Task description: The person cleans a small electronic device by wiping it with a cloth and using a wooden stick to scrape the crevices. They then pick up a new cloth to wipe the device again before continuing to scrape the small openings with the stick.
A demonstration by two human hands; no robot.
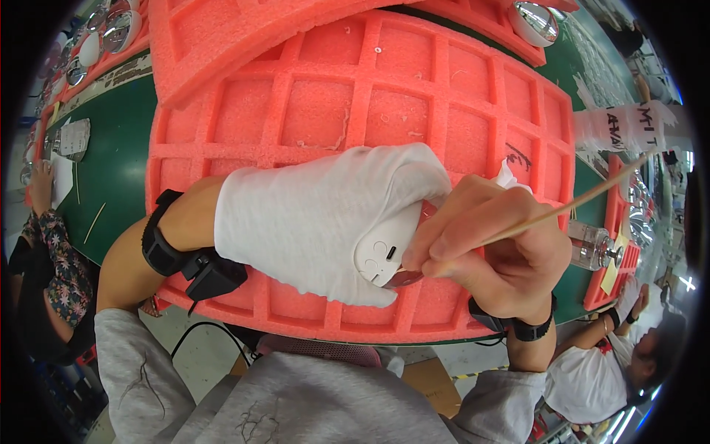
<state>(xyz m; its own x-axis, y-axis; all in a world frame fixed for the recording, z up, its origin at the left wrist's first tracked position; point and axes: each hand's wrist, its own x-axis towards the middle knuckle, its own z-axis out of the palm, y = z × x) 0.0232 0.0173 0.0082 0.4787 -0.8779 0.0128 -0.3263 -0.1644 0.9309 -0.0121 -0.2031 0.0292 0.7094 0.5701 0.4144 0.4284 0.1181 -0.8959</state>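
My left hand, in a white cloth glove, is closed around a rounded white device and holds it tilted over the pink foam tray. The device's pale end face has a small dark slot and round marks, and a dark red glossy part shows along its side. My bare right hand pinches a thin wooden stick, whose long end points up to the right. Its fingertips meet the edge of the device, and the stick's other tip is hidden behind them.
Another pink foam piece overlaps the tray at the far left. A chrome dome sits at the back right; a clear bottle stands right of the tray on the green table. People are at both sides.
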